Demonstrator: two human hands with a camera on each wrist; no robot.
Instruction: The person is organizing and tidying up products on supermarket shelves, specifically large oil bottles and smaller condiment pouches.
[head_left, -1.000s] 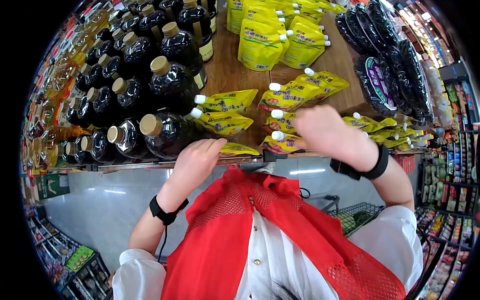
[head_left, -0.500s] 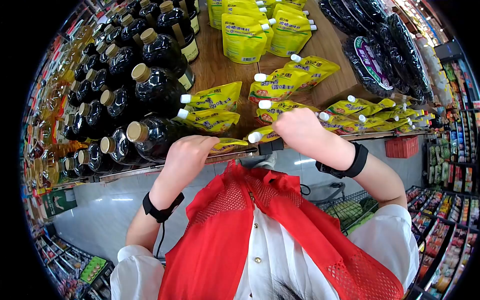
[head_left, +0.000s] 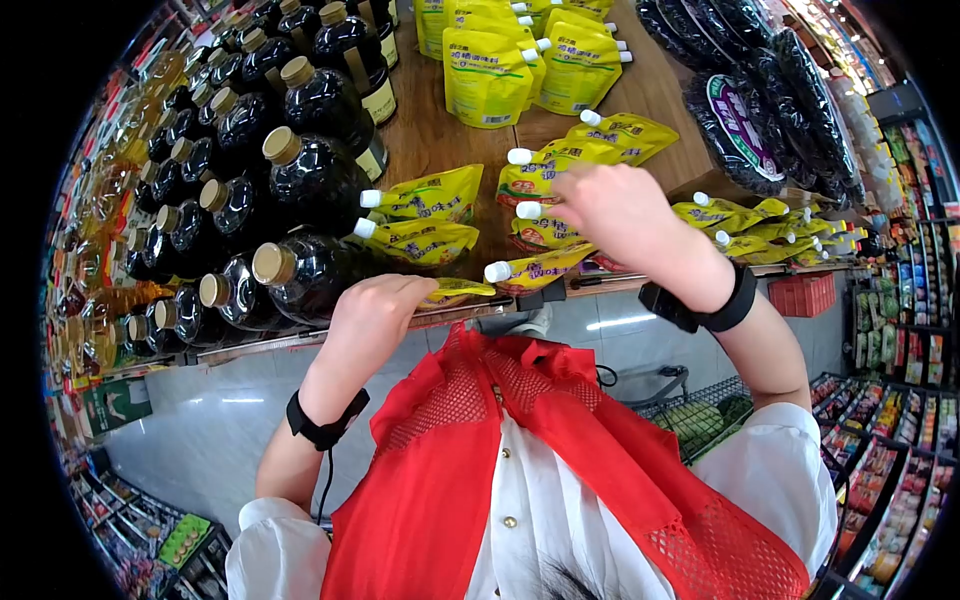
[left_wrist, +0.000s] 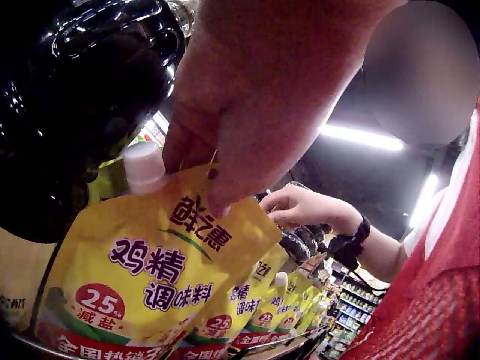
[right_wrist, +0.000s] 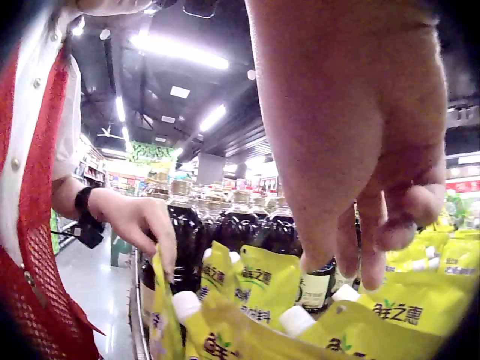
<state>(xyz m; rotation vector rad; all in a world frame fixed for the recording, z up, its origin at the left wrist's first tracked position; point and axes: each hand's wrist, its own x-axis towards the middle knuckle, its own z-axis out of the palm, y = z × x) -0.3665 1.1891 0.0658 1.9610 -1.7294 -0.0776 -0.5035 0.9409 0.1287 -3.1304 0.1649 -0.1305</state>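
My left hand (head_left: 372,310) pinches the top edge of a yellow spout pouch (left_wrist: 157,262) with a white cap, at the front of the shelf. Its thumb and fingers lie beside the cap in the left wrist view. My right hand (head_left: 622,215) hovers over the row of yellow pouches to the right, fingers loosely bent downward. Nothing shows between those fingers (right_wrist: 371,247), which reach close to a white cap (right_wrist: 345,292). Just in front of the right hand, another yellow pouch (head_left: 545,270) stands at the shelf edge with its cap to the left.
Dark bottles (head_left: 310,270) with tan caps crowd the left side. More yellow pouches (head_left: 490,80) stand farther back on the wooden shelf top (head_left: 425,140). Black wrapped packs (head_left: 740,130) lie at the back right. A shopping cart (head_left: 700,415) and a red crate (head_left: 803,295) are below.
My right hand came down to the front pouch, then let go and rose back over the row, leaving that pouch standing. The left hand keeps its pinch. The head view shifted slightly.
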